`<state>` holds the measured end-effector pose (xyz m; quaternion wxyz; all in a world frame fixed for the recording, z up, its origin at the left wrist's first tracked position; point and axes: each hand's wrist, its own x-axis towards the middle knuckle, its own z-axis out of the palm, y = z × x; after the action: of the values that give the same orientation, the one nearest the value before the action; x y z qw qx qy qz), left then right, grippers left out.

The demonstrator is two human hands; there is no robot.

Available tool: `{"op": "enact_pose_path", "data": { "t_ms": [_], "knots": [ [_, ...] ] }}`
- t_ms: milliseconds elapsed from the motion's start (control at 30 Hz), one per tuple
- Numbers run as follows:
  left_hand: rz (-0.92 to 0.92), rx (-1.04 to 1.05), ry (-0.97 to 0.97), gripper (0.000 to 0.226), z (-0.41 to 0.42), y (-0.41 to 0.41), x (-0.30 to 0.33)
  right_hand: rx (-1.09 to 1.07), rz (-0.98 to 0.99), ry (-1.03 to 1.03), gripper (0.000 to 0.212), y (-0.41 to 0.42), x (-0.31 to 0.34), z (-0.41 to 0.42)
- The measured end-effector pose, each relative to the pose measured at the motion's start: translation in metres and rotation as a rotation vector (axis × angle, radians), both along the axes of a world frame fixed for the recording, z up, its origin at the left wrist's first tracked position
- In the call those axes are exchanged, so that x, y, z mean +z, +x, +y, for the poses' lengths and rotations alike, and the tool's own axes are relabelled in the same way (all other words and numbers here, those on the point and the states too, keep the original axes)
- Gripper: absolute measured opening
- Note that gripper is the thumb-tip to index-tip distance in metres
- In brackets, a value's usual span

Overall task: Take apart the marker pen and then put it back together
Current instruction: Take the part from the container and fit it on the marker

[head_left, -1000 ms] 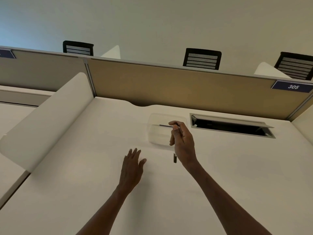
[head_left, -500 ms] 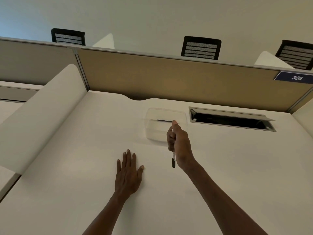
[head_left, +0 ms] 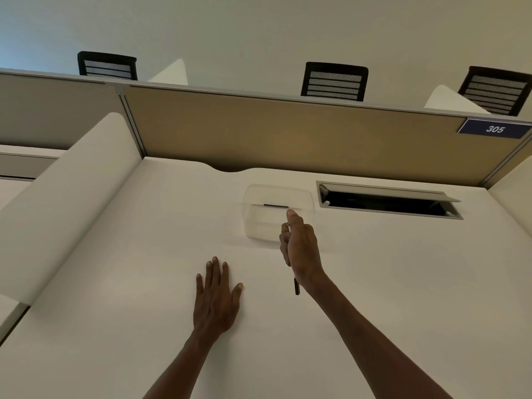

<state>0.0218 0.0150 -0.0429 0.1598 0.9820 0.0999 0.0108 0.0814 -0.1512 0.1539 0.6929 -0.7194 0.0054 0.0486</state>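
Observation:
My right hand (head_left: 300,249) is closed around a thin marker pen (head_left: 296,287); its dark end sticks out below the wrist and a pale part shows between the fingers. The hand hovers just in front of a clear plastic container (head_left: 277,216) on the white desk. A short dark piece (head_left: 275,206), possibly another pen part, lies inside the container near its back. My left hand (head_left: 216,298) rests flat on the desk, fingers spread, holding nothing, left of the pen.
The white desk (head_left: 129,283) is bounded by a tan partition (head_left: 288,133) at the back and a white curved divider (head_left: 72,197) on the left. An open cable slot (head_left: 388,201) sits right of the container. Black chair backs show beyond the partition.
My right hand has drawn back from the container toward me with the pen. My left hand has settled flat onto the desk. The view has shifted slightly.

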Motion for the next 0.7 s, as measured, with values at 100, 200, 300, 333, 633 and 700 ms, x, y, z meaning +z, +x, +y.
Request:
{"op": "enact_pose_path", "data": {
  "t_ms": [100, 200, 300, 333, 633, 700],
  "knots": [
    [-0.002, -0.001, -0.003, 0.071, -0.0002, -0.0002, 0.0008, -0.018, -0.018, -0.009, 0.056, 0.0014, -0.0013, 0.0011],
    [0.005, -0.003, 0.007, 0.071, -0.0003, -0.0005, 0.0016, -0.034, -0.054, 0.009, 0.056, 0.0036, -0.0025, 0.0021],
    [0.009, -0.004, 0.010, 0.071, -0.0002, -0.0007, 0.0021, -0.047, -0.081, 0.018, 0.047, 0.0046, -0.0025, 0.0026],
    [0.007, -0.006, 0.010, 0.071, -0.0004, -0.0008, 0.0024, -0.048, -0.085, 0.026, 0.045, 0.0048, -0.0026, 0.0022],
    [0.014, 0.002, 0.010, 0.071, -0.0009, -0.0003, 0.0029, -0.043, -0.039, 0.131, 0.034, 0.0064, 0.0003, 0.0015],
    [0.013, 0.001, 0.008, 0.071, -0.0013, -0.0006, 0.0033, -0.037, -0.046, 0.134, 0.037, 0.0062, -0.0001, 0.0017]
  ]
}}
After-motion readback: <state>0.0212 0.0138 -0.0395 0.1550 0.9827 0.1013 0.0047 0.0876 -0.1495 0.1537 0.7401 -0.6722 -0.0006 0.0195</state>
